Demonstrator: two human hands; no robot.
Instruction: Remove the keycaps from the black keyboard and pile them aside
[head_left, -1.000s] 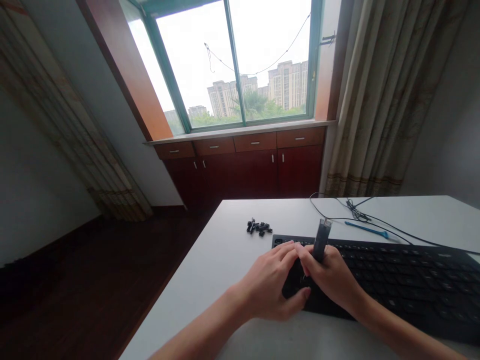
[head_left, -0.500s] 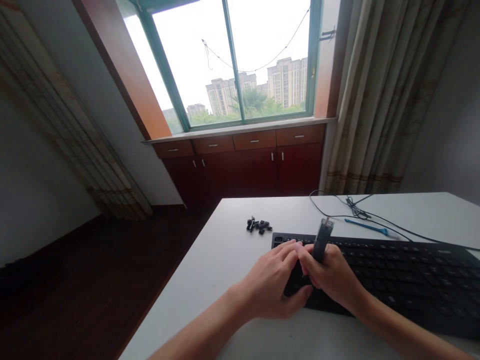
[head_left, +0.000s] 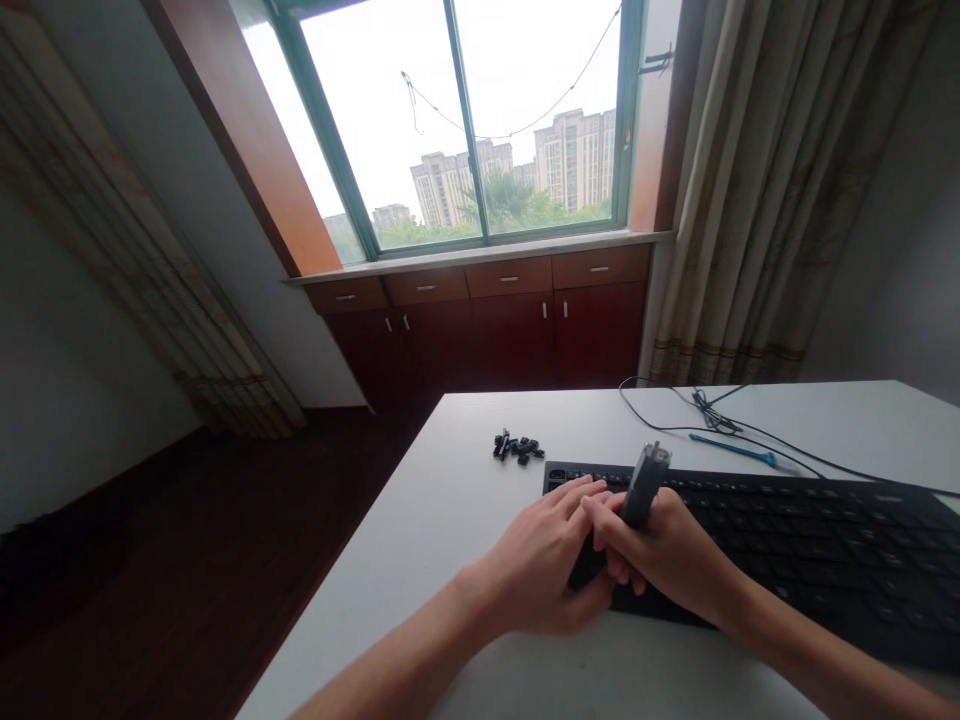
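A black keyboard (head_left: 810, 540) lies on the white table. My left hand (head_left: 544, 555) rests over its left end, fingers stretched forward on the keys and thumb pointing toward my other hand. My right hand (head_left: 660, 550) is closed around a dark grey stick-like tool (head_left: 646, 485), held tilted with a metal piece at its upper end. The tool's lower end and the keys beneath it are hidden by my hands. Beyond the keyboard's left corner sits a small heap of black keycaps (head_left: 519, 447).
A blue brush-like tool (head_left: 731, 449) lies behind the keyboard. The black cable (head_left: 712, 415) is bundled near the table's back edge and runs off to the right. The white table (head_left: 405, 520) drops off at its left edge toward a dark floor. Cabinets (head_left: 480, 330) stand under the window.
My right hand has shifted slightly, tipping the tool a little to the right and lower. Its fingers are drawn closer to my left thumb. My left hand stays on the keyboard.
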